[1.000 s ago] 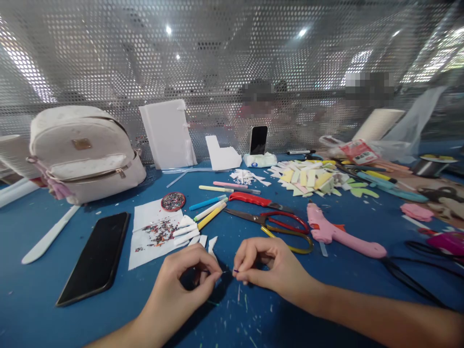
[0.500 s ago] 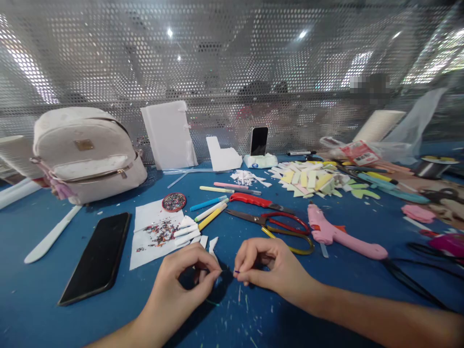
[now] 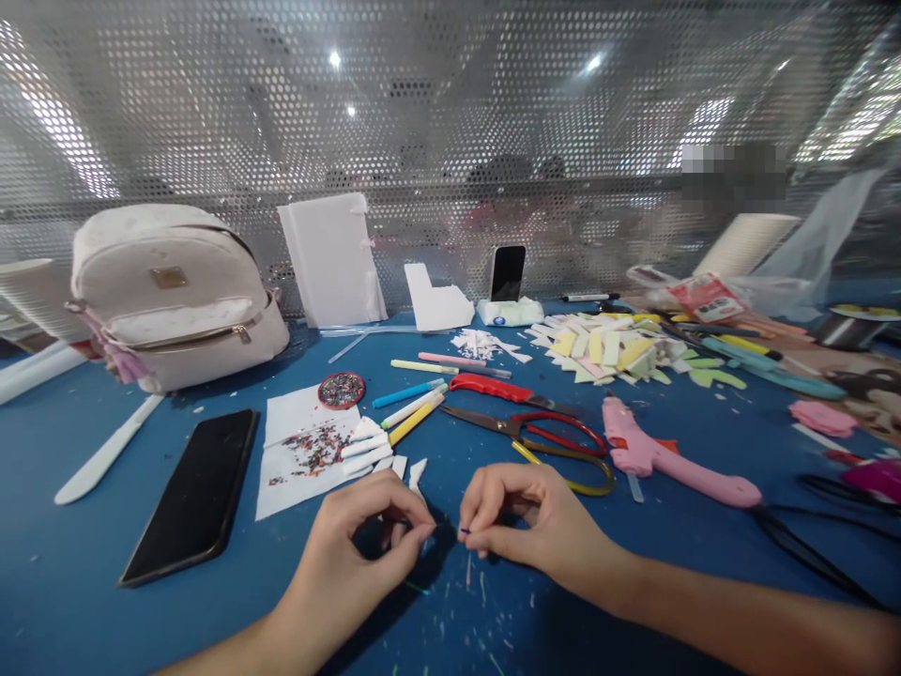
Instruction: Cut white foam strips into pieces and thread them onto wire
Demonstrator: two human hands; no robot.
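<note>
Both hands hover low over the blue table, fingertips facing each other with a small gap between. My left hand (image 3: pixel 370 554) is closed in a pinch of thumb and forefinger; whatever sits between those tips is too fine to make out. In my right hand (image 3: pixel 525 516), thumb and fingers pinch a tiny dark purple-blue piece (image 3: pixel 465 531), its kind unclear. Behind the left hand are cut white foam strips (image 3: pixel 362 460) and white paper (image 3: pixel 278 483) scattered with dark and coloured bits. Scissors (image 3: pixel 521 427) with red and yellow handles lie just beyond the right hand.
A black phone (image 3: pixel 193 498) and a white plastic knife (image 3: pixel 105 451) lie left, before a white backpack (image 3: pixel 175 300). Right is a pink glue gun (image 3: pixel 676 469) with a cord. Markers (image 3: pixel 415 422), a red-handled cutter (image 3: pixel 493 387) and a foam-strip pile (image 3: pixel 605 347) lie farther back.
The whole view has shifted slightly, so everything sits a little farther right. Both hands keep the same pinches and nearly the same gap.
</note>
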